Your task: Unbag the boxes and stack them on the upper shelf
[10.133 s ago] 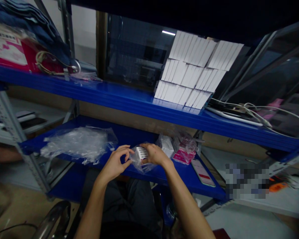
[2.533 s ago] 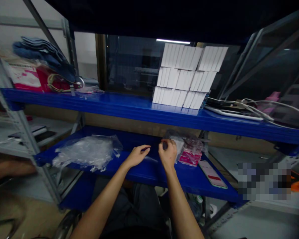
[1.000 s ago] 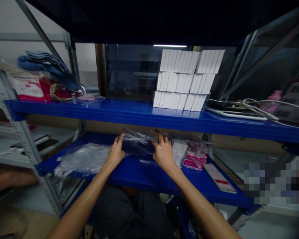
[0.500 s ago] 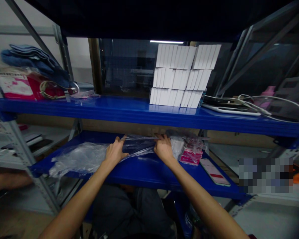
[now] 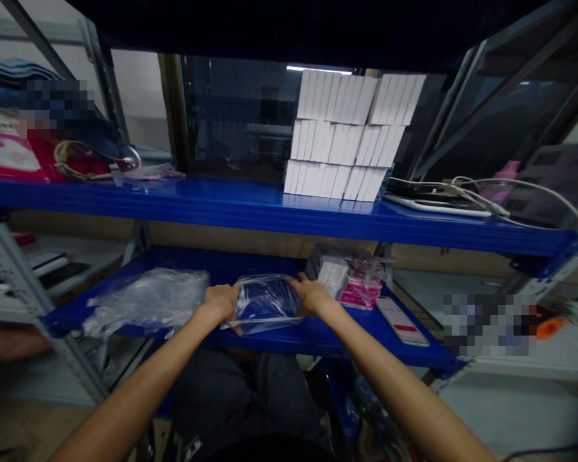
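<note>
Between my two hands a clear plastic bag [image 5: 268, 307] is stretched out above the blue lower shelf [image 5: 289, 343]. My left hand [image 5: 223, 303] grips its left side, fingers partly hidden behind the film. At the opposite side my right hand [image 5: 313, 295] is closed on the bag, with some fingertips out of sight. Left of my left hand lies a crumpled heap of clear plastic bags [image 5: 149, 298]. Close to my right hand are a white wrapped pack [image 5: 334, 274] and a pink box [image 5: 359, 292] partly covered by clear plastic.
A phone [image 5: 402, 321] with a lit screen lies at the shelf's right. On the blue upper shelf [image 5: 212, 205], white boxes [image 5: 340, 135] stand stacked in three rows. Right of them are a tablet [image 5: 438, 205] and white cables [image 5: 491, 204]. Another person's arm [image 5: 14, 343] shows at far left.
The bag has gone from a narrow, bunched stretch to a wider, flatter spread between my hands. Both hands have turned and sit slightly lower in the view. The camera has shifted a little.
</note>
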The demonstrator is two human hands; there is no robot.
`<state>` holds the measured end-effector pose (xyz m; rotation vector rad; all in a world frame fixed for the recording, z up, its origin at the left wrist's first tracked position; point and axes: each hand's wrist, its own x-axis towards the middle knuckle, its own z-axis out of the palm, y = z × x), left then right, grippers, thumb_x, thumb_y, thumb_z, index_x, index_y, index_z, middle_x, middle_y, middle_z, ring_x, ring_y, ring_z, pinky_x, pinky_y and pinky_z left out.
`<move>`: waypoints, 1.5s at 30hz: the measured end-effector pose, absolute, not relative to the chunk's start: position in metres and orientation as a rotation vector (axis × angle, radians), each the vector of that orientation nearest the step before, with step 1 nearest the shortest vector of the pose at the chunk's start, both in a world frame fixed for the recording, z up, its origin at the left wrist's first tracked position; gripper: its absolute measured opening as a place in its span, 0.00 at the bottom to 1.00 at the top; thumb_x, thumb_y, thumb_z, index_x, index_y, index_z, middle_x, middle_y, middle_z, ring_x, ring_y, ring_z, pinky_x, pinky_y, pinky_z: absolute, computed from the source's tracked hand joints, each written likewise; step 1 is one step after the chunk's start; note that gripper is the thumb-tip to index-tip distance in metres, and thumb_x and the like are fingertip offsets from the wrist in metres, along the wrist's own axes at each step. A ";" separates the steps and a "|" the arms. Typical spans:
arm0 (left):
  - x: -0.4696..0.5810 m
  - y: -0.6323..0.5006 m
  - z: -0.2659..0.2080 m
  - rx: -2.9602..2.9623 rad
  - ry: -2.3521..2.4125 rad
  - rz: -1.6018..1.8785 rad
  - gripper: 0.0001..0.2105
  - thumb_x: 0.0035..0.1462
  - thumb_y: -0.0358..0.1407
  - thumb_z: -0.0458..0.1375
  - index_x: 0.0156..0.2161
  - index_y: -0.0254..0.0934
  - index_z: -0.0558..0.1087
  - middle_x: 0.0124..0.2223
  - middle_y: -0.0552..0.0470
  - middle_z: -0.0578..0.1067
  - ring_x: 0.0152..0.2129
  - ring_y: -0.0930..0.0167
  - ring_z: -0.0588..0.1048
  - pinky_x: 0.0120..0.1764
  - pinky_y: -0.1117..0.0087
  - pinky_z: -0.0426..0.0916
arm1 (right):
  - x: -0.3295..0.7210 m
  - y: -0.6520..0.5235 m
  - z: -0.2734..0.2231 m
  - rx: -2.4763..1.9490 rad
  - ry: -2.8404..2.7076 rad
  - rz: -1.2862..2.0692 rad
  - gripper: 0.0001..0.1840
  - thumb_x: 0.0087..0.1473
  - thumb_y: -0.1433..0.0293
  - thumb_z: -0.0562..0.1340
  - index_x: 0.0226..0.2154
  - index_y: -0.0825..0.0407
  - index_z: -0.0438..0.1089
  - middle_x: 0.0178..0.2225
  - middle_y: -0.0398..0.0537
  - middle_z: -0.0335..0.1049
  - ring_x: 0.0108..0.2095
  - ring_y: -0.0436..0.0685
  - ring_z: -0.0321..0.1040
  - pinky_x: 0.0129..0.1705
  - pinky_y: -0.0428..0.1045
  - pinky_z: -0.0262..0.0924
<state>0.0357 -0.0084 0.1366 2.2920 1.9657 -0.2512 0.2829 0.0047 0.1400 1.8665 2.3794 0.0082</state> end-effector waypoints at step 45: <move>0.072 0.064 0.368 2.664 1.103 1.239 0.50 0.53 0.47 0.66 0.74 0.38 0.48 0.69 0.34 0.64 0.62 0.54 0.69 0.61 0.53 0.66 | 0.239 0.047 0.486 2.397 2.796 1.867 0.40 0.54 0.58 0.67 0.62 0.63 0.61 0.63 0.73 0.60 0.67 0.78 0.46 0.63 0.68 0.44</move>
